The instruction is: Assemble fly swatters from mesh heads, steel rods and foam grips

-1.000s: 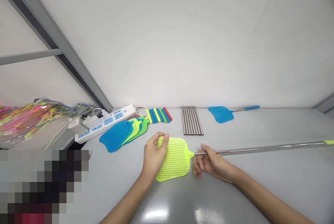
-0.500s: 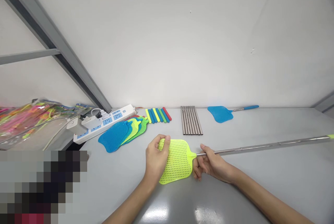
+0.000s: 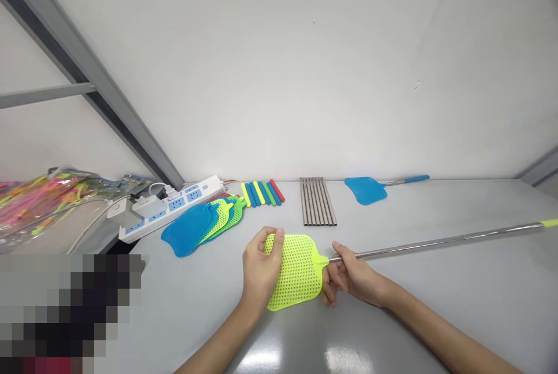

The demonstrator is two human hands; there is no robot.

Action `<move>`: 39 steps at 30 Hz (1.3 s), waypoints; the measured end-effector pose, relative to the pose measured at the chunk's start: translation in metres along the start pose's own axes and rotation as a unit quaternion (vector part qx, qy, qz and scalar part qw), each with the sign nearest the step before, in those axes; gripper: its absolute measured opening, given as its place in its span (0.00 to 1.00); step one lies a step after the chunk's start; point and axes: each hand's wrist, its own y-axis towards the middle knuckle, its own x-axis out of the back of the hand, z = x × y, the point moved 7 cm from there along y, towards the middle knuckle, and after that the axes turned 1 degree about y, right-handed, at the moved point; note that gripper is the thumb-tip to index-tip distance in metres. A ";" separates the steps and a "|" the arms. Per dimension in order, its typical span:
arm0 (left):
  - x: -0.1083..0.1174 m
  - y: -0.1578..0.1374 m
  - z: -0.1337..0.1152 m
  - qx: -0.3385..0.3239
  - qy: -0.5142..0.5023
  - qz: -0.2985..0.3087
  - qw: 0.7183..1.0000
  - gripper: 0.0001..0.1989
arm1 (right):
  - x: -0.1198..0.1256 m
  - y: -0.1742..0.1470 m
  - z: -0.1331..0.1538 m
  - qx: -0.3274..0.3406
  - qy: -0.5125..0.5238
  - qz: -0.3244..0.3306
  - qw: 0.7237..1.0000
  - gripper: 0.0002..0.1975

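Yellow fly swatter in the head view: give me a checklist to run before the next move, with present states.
1. Left hand holding the mesh head: ok.
2. Right hand holding the metal rod near the neck: ok.
3. Rod fixed firmly in the neck: cannot tell; tightness doesn't show.
4. Yellow grip fully in view: not ok; the right frame edge cuts it.
5. Blue swatter apart from both hands: ok.
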 end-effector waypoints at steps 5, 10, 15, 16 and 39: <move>0.000 0.008 0.003 0.001 -0.041 0.041 0.998 0.13 | -0.002 0.000 0.001 0.016 -0.022 0.006 1.000 0.31; -0.005 0.015 0.009 0.081 -0.184 0.131 0.971 0.15 | 0.000 0.002 0.003 0.029 -0.048 -0.037 0.998 0.29; -0.022 0.002 0.008 0.231 -0.340 0.247 0.878 0.17 | 0.006 0.004 0.003 0.040 0.022 -0.085 0.995 0.28; -0.027 -0.002 0.007 0.262 -0.362 0.275 0.852 0.18 | 0.006 0.004 0.003 0.042 0.026 -0.088 0.995 0.28; -0.038 -0.013 -0.001 0.322 -0.487 0.341 0.737 0.15 | 0.016 0.003 0.012 0.102 0.042 -0.142 0.984 0.26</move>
